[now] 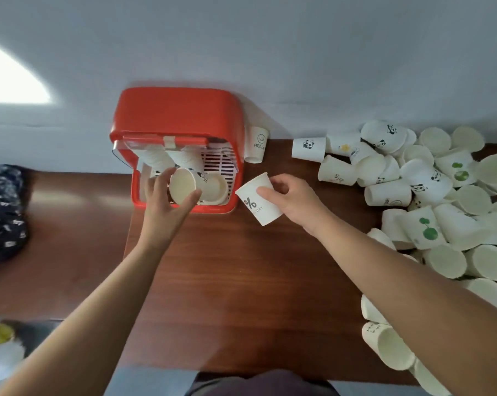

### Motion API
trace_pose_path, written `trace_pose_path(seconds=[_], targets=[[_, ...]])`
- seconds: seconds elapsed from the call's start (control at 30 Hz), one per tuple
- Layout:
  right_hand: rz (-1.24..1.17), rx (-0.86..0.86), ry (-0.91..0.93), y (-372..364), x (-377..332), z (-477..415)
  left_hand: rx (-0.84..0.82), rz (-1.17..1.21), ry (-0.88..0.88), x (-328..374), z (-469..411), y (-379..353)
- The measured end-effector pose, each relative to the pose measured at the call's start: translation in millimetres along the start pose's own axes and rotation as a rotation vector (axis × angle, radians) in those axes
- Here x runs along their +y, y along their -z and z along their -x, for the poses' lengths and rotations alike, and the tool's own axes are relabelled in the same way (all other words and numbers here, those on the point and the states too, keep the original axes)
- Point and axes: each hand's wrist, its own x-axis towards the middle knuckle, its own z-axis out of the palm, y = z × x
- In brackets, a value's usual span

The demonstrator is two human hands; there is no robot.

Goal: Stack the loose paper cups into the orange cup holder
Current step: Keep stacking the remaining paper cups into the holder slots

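Now the left hand [163,201] curls its fingers [162,177] round a plain paper cup [181,185] at the open front of the orange cup holder [173,110]. The right hand [291,195] pinches a percent-printed cup [258,202] just right of it. Pushed in crooked, the plain cup may jam.

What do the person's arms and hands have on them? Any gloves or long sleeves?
Nothing that shows. The left forearm and the right forearm are bare all the way to the picture's bottom edge, with no sleeve in sight. The left hand and the right hand wear no gloves, and no watch, bracelet or ring shows on either.
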Motion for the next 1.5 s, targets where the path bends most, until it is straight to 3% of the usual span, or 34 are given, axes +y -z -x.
trace_pose_path(seconds=[0.17, 0.3, 0.5, 0.67, 0.83, 0.97, 1.07, 1.33, 1.5], targets=[[-0.087, 0.055, -0.031, -19, -2, 4, -0.082, -0.129, -0.011, -1, -16, -12], [-0.132, 0.091, -0.003, -22, -8, 2, -0.156, -0.264, -0.121, -8, -27, -28], [-0.109, 0.185, 0.066, -36, -17, 1, -0.277, -0.259, -0.165, -18, -38, -35], [-0.063, 0.142, 0.139, -61, -24, 0, -0.328, -0.117, -0.148, -21, -36, -7], [-0.045, 0.123, 0.227, -88, -34, -3, -0.322, 0.353, -0.098, 2, -27, 23], [-0.045, 0.102, 0.234, -100, -36, -9, -0.351, 0.371, -0.129, 4, -31, 20], [-0.024, 0.099, 0.240, -103, -36, -14, -0.343, 0.322, -0.121, -7, -38, 14], [0.372, 0.007, 0.272, -106, -16, -27, -0.346, -0.016, -0.083, -44, -42, -1], [0.425, 0.019, 0.237, -109, -6, -35, -0.341, -0.166, -0.097, -44, -43, -10]])
